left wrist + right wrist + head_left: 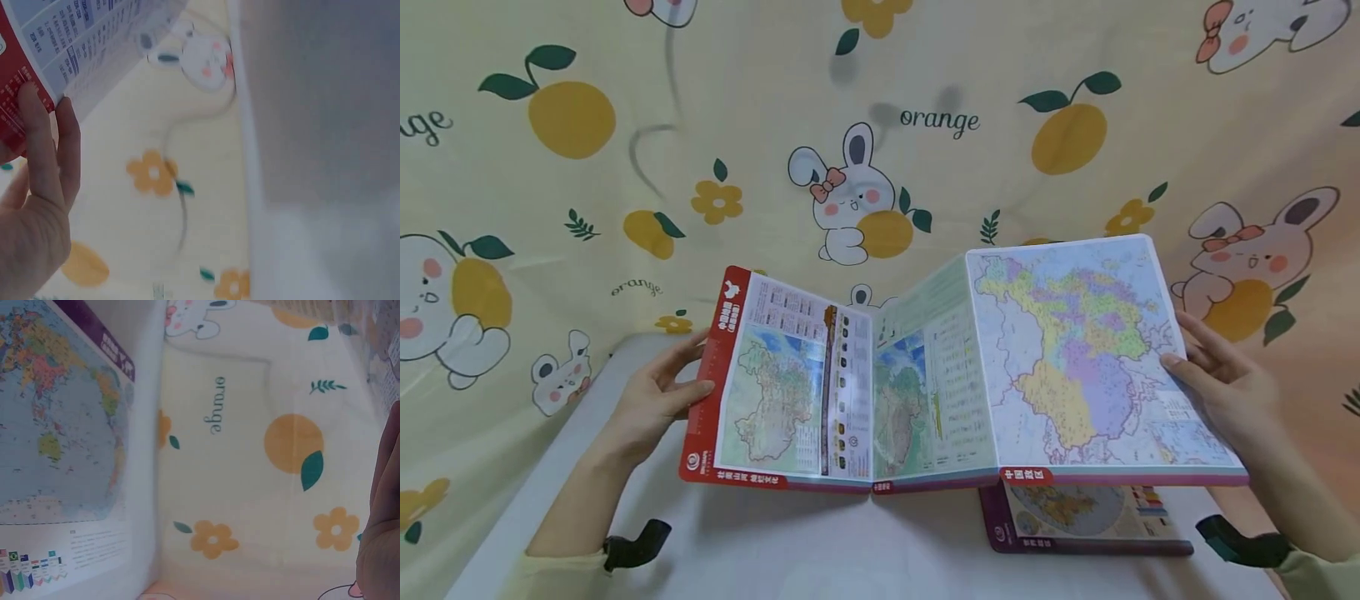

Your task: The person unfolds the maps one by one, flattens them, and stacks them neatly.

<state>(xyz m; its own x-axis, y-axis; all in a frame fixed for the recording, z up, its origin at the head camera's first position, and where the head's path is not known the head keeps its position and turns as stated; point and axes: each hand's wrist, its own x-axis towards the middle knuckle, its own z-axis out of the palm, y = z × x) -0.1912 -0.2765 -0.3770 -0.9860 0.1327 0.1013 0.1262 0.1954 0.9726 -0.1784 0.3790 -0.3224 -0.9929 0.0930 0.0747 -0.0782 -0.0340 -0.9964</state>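
"Two hands are working in the head view: the left hand [655, 404] at centre left, the right hand [1228, 392] at the right of the frame. What are they gripping?"

"One folding map [947, 383], spreading in a zigzag of three panels from centre left to the right of the frame. Left hand is clamping its red left border, thumb pressing on the front, fingers sitting behind."

"And the right?"

"Pinching the map's far right edge: thumb lying over the front, other fingers resting behind."

"Is the map's lower edge touching the white table [820, 550]?"

"Cannot tell; shadow is falling beneath it."

"What are the panels showing?"

"Left and middle are carrying green-and-blue relief maps with print alongside. Right panel is showing regions in yellow, purple and green on pale blue."

"Lower right of the frame?"

"A second map [1075, 508], purple-edged, is lying on the table, the folding map partly covering it. In the right wrist view it is filling the left side, small flags lining up at lower left."

"Grip from that camera?"

"Cannot tell; the hand is running off the right edge. Left wrist view is showing fingers touching the red border, upper left."

"Background?"

"Pale yellow cloth [970, 187] is hanging behind, bearing printed rabbits and oranges."
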